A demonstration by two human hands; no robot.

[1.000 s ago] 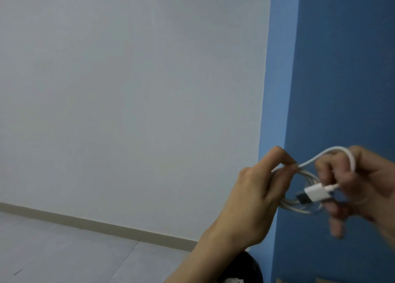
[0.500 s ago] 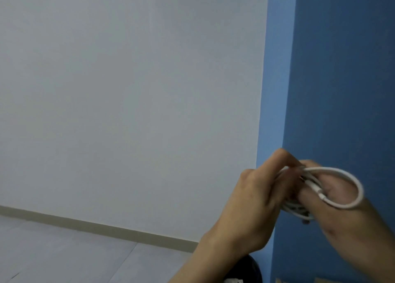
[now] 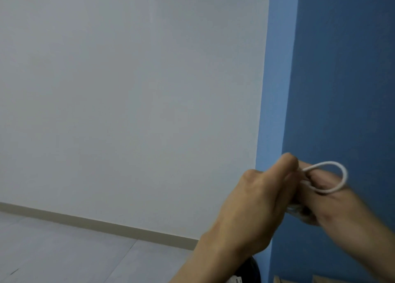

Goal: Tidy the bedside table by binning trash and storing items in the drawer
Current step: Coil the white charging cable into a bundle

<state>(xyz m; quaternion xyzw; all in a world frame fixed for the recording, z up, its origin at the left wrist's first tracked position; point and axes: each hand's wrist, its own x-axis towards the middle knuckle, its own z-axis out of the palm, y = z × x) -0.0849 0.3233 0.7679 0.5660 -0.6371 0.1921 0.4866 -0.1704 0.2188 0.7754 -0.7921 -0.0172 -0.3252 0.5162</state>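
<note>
Both hands are up in front of the blue wall (image 3: 342, 68), at the right, holding a white cable (image 3: 344, 176). The left hand (image 3: 256, 207) pinches the coiled bundle between thumb and bent fingers. The right hand (image 3: 333, 203), blurred, has its fingers curled into the coil, and one loose loop arches over its knuckles. The hands touch each other. Below the left wrist a black bin (image 3: 254, 271) peeks out, near the corner where the white wall (image 3: 128, 90) meets the blue.
</note>
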